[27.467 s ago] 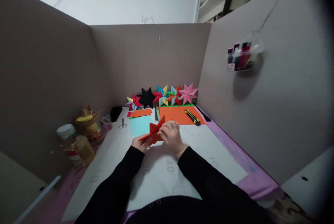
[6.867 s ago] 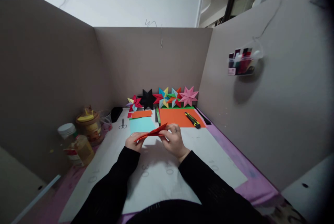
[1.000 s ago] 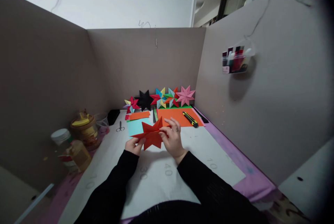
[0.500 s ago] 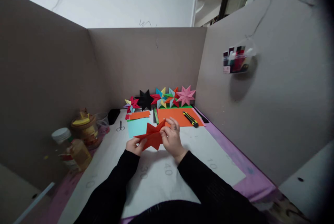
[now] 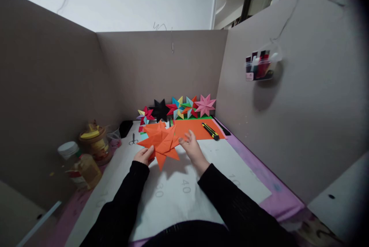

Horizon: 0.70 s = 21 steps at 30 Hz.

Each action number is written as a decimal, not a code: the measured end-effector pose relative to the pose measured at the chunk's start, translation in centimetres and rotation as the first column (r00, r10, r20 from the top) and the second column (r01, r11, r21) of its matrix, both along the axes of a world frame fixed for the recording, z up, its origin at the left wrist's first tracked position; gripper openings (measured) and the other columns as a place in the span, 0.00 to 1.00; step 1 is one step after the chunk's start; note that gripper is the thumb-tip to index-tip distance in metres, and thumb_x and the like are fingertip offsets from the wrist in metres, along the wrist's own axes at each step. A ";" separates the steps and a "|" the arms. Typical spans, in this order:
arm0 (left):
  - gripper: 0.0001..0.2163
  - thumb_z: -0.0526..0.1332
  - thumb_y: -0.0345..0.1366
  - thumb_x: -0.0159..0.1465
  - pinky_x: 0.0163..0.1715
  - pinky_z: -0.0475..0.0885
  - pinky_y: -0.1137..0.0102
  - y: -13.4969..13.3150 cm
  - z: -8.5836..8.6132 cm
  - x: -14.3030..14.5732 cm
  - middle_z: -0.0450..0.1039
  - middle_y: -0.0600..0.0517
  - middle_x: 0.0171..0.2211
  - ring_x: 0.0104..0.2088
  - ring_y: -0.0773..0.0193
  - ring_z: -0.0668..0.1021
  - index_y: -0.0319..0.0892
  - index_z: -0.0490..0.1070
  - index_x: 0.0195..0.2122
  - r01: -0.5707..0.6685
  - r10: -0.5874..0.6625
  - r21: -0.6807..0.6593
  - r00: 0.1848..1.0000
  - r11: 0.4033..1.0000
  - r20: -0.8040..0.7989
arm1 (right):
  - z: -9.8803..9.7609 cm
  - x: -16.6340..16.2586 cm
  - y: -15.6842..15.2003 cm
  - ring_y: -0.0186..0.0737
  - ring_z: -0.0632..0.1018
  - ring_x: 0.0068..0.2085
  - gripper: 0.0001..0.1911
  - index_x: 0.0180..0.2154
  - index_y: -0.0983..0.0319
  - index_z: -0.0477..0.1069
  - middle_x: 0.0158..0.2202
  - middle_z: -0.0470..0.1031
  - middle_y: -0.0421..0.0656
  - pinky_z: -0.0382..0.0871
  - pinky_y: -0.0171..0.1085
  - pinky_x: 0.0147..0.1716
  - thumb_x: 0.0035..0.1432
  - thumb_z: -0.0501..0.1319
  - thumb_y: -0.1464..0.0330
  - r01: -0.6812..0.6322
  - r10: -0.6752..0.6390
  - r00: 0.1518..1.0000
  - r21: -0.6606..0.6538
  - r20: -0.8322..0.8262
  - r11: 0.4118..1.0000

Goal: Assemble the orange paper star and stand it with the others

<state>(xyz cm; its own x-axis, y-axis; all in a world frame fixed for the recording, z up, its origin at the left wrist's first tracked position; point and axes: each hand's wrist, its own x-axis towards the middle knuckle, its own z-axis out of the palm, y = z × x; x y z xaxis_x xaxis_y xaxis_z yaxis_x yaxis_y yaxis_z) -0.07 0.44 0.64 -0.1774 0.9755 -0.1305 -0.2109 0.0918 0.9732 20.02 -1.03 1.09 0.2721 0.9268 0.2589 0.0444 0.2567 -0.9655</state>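
An orange folded paper star (image 5: 161,141) with several points is held up above the white sheet, its face turned toward me. My left hand (image 5: 145,155) pinches one of its lower left points, thumb on the front. Beside the star's right edge is my right hand (image 5: 192,148), fingers spread and curved; whether a fingertip touches the paper is hard to tell. Behind the star lie orange paper (image 5: 193,128) and a yellow and black utility knife (image 5: 211,131). Small scissors (image 5: 133,139) rest to the left.
Finished paper stars, among them a black one (image 5: 160,109) and a pink one (image 5: 205,105), lean on the back panel. Bottles and a tub (image 5: 93,141) stand at the left. A clear container (image 5: 261,65) hangs on the right panel. White paper (image 5: 230,185) covers the table.
The star has been turned from a tilted, nearly edge-on pose to face me, slightly higher and further left. My right hand has loosened from its point, fingers spreading.
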 end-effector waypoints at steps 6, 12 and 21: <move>0.21 0.70 0.47 0.35 0.19 0.65 0.77 -0.2 -0.5 0.8 0.67 0.57 0.17 0.19 0.72 0.70 0.39 0.62 0.18 0.067 -0.062 -0.068 0.996 0.995 0.071 | -0.5 -1.4 -0.4 0.46 0.77 0.39 0.22 0.39 0.64 0.72 0.38 0.77 0.48 0.68 0.44 0.41 0.42 0.67 0.59 -0.516 0.442 0.784 -0.062 -0.436 0.854; 0.23 0.71 0.44 0.38 0.24 0.71 0.70 0.6 -1.3 -0.3 0.76 0.47 0.26 0.26 0.62 0.77 0.37 0.72 0.33 0.169 -0.168 0.011 0.986 0.986 -0.019 | -0.6 -1.4 -0.5 0.47 0.78 0.38 0.20 0.36 0.65 0.73 0.38 0.78 0.48 0.69 0.44 0.42 0.37 0.69 0.67 -0.390 0.330 0.833 -0.048 -0.443 0.920; 0.22 0.71 0.43 0.38 0.38 0.73 0.61 0.3 -0.8 -1.3 0.78 0.43 0.29 0.33 0.52 0.79 0.33 0.75 0.31 0.406 -0.400 0.074 0.913 0.911 -0.082 | 0.9 0.2 -1.3 0.46 0.77 0.40 0.20 0.38 0.64 0.74 0.40 0.77 0.47 0.68 0.43 0.41 0.40 0.68 0.65 -0.567 0.544 0.819 -0.108 -0.185 0.817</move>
<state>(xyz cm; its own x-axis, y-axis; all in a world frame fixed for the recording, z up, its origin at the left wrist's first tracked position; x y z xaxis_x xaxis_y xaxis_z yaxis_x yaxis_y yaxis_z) -1.36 0.76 -0.15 0.2282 0.9726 -0.0431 -0.1111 0.0700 0.9913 20.23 -2.33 2.03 -0.2787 0.9549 0.1022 -0.1979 0.0470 -0.9791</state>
